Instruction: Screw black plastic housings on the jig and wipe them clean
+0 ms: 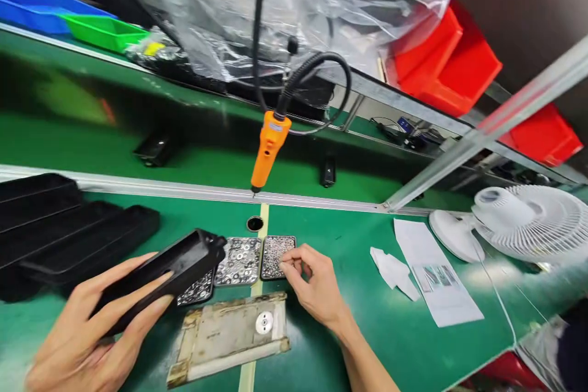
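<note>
My left hand (105,324) is closed around a long black plastic housing (184,266), held tilted above the bench with its hollow side showing. My right hand (315,282) pinches thumb and forefinger together at the right edge of a small tray of tiny metal parts (277,252), possibly screws. What lies between those fingertips is too small to make out. Beside it sits a tray of washer-like metal rings (237,261). A third tray of small metal parts (198,289) is partly hidden by the housing. In front lies a worn, taped flat fixture (229,331) with a round metal disc (264,322).
An orange electric screwdriver (270,146) hangs over the bench from a cable. Black trays (82,233) are piled at left. Paper sheets (438,275) and a white fan (528,214) occupy the right side. Red bins (445,67) and plastic film (312,6) are on the shelf above.
</note>
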The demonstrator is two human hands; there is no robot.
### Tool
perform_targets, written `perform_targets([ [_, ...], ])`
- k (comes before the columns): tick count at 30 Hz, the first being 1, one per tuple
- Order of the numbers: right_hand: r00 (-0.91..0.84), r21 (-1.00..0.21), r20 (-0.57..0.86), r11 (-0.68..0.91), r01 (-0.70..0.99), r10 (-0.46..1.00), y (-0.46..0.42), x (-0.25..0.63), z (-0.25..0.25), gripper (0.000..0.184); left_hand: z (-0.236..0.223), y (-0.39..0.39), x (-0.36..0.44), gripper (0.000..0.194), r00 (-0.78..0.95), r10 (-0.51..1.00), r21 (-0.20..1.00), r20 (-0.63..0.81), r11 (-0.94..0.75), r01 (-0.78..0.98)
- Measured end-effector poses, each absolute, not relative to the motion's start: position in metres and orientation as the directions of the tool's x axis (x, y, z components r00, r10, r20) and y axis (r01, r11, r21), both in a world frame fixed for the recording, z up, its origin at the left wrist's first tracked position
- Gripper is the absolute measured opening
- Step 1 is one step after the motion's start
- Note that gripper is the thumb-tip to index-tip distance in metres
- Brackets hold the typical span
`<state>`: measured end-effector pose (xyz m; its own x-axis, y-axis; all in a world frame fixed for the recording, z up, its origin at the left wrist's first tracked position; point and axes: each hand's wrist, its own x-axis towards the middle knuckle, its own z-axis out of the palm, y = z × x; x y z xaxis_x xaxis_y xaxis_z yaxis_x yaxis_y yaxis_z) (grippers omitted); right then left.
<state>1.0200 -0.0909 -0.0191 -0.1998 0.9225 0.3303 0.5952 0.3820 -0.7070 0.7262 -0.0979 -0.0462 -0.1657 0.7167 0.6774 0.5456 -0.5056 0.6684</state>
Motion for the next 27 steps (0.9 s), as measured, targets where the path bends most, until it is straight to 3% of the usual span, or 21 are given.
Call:
perform_targets([
  [7,-0.398,-0.843,0.119,0.305,0.444,0.91,-0.13,1.023,-0.008,0.008,-0.041,-0.103,0.73,0.03,-0.119,0.709,0.635,0.695,-0.529,0.562],
  [20,-0.423,-0.838,0.053,0.271,0.473,0.904,-0.136,1.024,-0.019,0.015,-0.042,-0.107,0.728,0.022,-0.165,0.745,0.68,0.646,-0.463,0.569],
  [27,-0.448,-0.803,0.086,0.328,0.498,0.89,-0.139,1.021,-0.017,0.014,-0.04,-0.106,0.73,0.021,-0.157,0.733,0.665,0.662,-0.478,0.574],
])
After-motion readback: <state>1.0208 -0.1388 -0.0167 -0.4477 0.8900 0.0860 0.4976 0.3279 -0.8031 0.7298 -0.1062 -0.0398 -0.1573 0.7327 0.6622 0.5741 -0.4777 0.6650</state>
